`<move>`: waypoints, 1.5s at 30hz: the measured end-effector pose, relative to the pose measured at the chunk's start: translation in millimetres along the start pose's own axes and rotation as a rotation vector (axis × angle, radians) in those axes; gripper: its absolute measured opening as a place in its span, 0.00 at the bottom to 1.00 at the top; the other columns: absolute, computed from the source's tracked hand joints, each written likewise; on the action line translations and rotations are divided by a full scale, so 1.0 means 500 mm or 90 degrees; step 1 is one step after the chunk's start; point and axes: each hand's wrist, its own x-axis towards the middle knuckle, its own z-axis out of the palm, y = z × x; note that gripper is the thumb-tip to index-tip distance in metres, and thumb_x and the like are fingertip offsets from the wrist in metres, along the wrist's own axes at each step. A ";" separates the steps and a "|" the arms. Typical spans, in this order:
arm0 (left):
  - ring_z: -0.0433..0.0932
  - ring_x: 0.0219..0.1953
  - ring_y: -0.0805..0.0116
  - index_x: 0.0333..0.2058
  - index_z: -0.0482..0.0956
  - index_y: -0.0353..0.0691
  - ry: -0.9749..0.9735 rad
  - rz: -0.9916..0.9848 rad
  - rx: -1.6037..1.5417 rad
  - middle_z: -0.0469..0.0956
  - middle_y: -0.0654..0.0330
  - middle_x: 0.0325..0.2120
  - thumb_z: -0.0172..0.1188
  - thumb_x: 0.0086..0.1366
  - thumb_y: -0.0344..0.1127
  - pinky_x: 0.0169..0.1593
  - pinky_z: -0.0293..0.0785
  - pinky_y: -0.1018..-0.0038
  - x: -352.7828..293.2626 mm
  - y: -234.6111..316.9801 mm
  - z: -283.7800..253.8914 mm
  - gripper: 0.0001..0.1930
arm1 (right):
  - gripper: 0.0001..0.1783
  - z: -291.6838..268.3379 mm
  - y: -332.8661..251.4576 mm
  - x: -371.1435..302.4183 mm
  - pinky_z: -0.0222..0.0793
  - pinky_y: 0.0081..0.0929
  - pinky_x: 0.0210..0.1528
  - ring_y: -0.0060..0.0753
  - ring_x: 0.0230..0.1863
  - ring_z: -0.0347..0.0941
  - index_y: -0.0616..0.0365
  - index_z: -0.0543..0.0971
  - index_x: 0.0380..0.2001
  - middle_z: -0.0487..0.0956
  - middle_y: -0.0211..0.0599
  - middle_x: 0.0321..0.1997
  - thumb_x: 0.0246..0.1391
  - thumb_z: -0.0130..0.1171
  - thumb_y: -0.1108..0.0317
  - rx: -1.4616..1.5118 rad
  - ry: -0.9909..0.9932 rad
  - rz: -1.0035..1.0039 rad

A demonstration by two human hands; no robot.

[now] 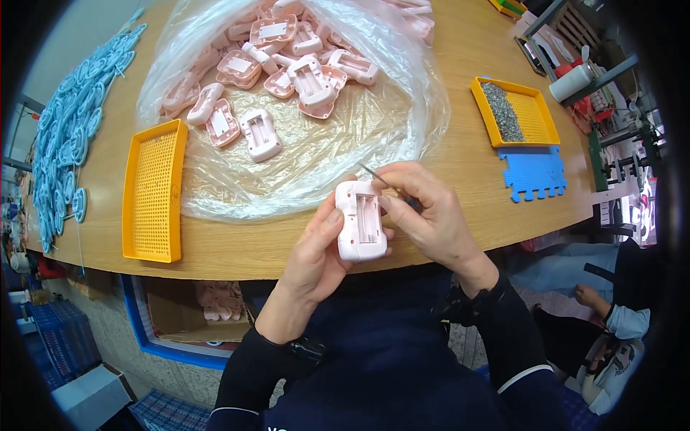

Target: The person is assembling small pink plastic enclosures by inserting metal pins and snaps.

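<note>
My left hand (314,253) grips a pale pink plastic housing (350,241) by its left side. The housing's back faces up, with a battery compartment bare of batteries, metal contacts in it and small screw holes around it. At the housing's upper right edge, my right hand (429,214) is closed on a thin dark pointed tool (373,174). The tool's tip points up and left, past the top of the housing; whether it is a screwdriver or tweezers I cannot tell. My right fingertips are close against the housing's side.
A clear plastic bag (302,188) lies open ahead, with several pink housings (311,82) on it. Left stands a yellow perforated tray (152,201), beside bunched light blue rings (72,136). A yellow tray (535,118) of small metal parts sits right, on a blue foam mat (533,172). Another person's hand (588,296) shows at right.
</note>
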 end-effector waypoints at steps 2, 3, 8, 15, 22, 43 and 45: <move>0.75 0.51 0.53 0.66 0.49 0.43 -0.019 0.000 0.014 0.67 0.54 0.56 0.47 0.70 0.41 0.53 0.74 0.60 -0.001 -0.001 0.001 0.30 | 0.11 -0.001 -0.019 0.005 0.70 0.23 0.33 0.30 0.33 0.76 0.66 0.77 0.40 0.77 0.43 0.40 0.53 0.57 0.74 -0.019 -0.010 0.105; 0.73 0.53 0.56 0.66 0.48 0.42 0.004 0.016 0.048 0.66 0.55 0.57 0.47 0.70 0.40 0.55 0.72 0.62 -0.004 -0.001 0.007 0.30 | 0.11 -0.001 -0.024 0.008 0.70 0.23 0.33 0.30 0.33 0.76 0.66 0.77 0.40 0.77 0.43 0.40 0.53 0.57 0.74 -0.020 -0.010 0.106; 0.67 0.58 0.64 0.67 0.47 0.42 0.062 0.062 0.130 0.64 0.57 0.59 0.48 0.70 0.37 0.59 0.67 0.68 -0.011 -0.014 0.011 0.31 | 0.14 0.012 -0.026 0.012 0.70 0.28 0.37 0.36 0.36 0.75 0.65 0.76 0.41 0.77 0.45 0.38 0.49 0.55 0.76 -0.004 -0.047 0.164; 0.68 0.56 0.69 0.62 0.58 0.38 0.089 0.066 0.102 0.68 0.58 0.54 0.50 0.69 0.38 0.59 0.65 0.69 -0.021 -0.025 -0.002 0.26 | 0.13 0.029 -0.018 0.006 0.70 0.30 0.38 0.41 0.36 0.74 0.64 0.75 0.40 0.74 0.45 0.35 0.47 0.54 0.77 -0.029 -0.019 0.106; 0.73 0.47 0.75 0.56 0.66 0.37 0.098 0.030 0.053 0.73 0.63 0.46 0.48 0.71 0.39 0.53 0.69 0.74 -0.021 -0.025 -0.004 0.19 | 0.12 0.035 -0.014 0.013 0.69 0.32 0.36 0.43 0.34 0.73 0.64 0.74 0.38 0.73 0.44 0.34 0.46 0.53 0.79 -0.067 -0.006 0.070; 0.74 0.49 0.65 0.55 0.68 0.27 0.293 0.018 0.381 0.74 0.52 0.47 0.50 0.65 0.31 0.56 0.66 0.73 -0.388 0.137 -0.114 0.21 | 0.24 0.182 0.017 0.213 0.71 0.33 0.35 0.38 0.32 0.74 0.64 0.75 0.43 0.74 0.44 0.39 0.47 0.65 0.60 -0.158 -0.173 -0.008; 0.73 0.51 0.64 0.55 0.68 0.27 0.352 0.021 0.407 0.74 0.52 0.48 0.51 0.63 0.30 0.57 0.65 0.72 -0.480 0.115 -0.182 0.21 | 0.25 0.217 0.052 0.254 0.72 0.36 0.35 0.41 0.33 0.75 0.63 0.74 0.44 0.74 0.45 0.40 0.46 0.65 0.57 -0.235 -0.129 -0.092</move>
